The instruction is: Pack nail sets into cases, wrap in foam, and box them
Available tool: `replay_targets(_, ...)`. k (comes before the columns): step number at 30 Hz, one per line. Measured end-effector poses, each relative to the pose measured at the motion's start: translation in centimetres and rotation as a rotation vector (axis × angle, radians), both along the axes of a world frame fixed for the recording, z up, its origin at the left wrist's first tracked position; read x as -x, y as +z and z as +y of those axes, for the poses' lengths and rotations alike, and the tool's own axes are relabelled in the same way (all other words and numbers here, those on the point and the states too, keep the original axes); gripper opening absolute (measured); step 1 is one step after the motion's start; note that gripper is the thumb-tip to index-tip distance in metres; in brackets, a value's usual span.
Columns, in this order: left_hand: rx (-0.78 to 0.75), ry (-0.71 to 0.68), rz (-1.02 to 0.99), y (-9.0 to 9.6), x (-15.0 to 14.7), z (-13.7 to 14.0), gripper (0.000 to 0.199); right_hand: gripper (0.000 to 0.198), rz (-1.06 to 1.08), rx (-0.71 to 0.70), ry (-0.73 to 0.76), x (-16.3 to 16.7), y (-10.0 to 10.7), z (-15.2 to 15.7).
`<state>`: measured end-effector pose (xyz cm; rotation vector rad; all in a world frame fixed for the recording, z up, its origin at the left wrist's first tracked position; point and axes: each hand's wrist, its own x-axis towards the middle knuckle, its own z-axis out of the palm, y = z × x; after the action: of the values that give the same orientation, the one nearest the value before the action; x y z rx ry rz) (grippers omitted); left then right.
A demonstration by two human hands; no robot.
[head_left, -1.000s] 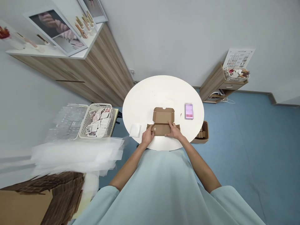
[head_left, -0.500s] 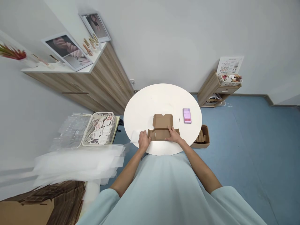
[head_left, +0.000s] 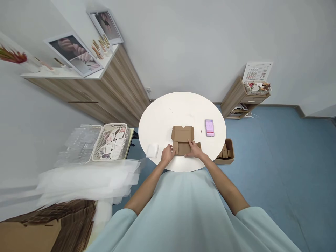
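Note:
A brown cardboard box (head_left: 183, 133), partly folded, lies on the white oval table (head_left: 162, 112) with its lid panel spread toward the far side. My left hand (head_left: 168, 154) grips the box's left side flap, which stands folded inward. On the right part of the box, my right hand (head_left: 194, 150) holds the base, thumb near the front edge and fingers near the lid crease. A small white packet (head_left: 152, 151) lies flat to the left of my left hand. Beyond my right hand is a phone with a blurred pink screen (head_left: 209, 127).
Left of the table stand a white basket of printed cards (head_left: 96, 150) and a tray of clear plastic pieces (head_left: 78, 141). White sheets (head_left: 86, 178) and stacked flat cardboard (head_left: 31, 234) are nearer. A carton of small boxes (head_left: 225, 161) sits on the floor at right.
My left hand has moved right, folding the left flap inward. The white packet, partly covered before, now shows fully. My right hand stays on the box.

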<state>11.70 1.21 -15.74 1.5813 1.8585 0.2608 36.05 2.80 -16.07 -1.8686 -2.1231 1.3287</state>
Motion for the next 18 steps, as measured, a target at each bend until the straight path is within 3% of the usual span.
replay_targets(5, 0.05, -0.007, 0.109, -0.5, -0.4, 0.5, 0.006, 0.136, 0.001, -0.007, 0.003, 0.0, -0.2, 0.3)
replay_targets(12, 0.048, 0.002, 0.162, -0.4, -1.6, 0.5, 0.008, 0.112, -0.026, -0.07, -0.052, 0.1, 1.2, -0.7)
replay_targets(16, 0.057, -0.007, 0.185, -0.2, -2.0, 0.4, 0.012, 0.062, 0.024, -0.28, -0.3, -2.0, 1.2, -3.2)
replay_targets(18, 0.051, -0.018, 0.192, -0.1, -2.1, 0.4, 0.013, 0.049, -0.039, -0.3, -0.464, -3.3, 0.8, -4.2)
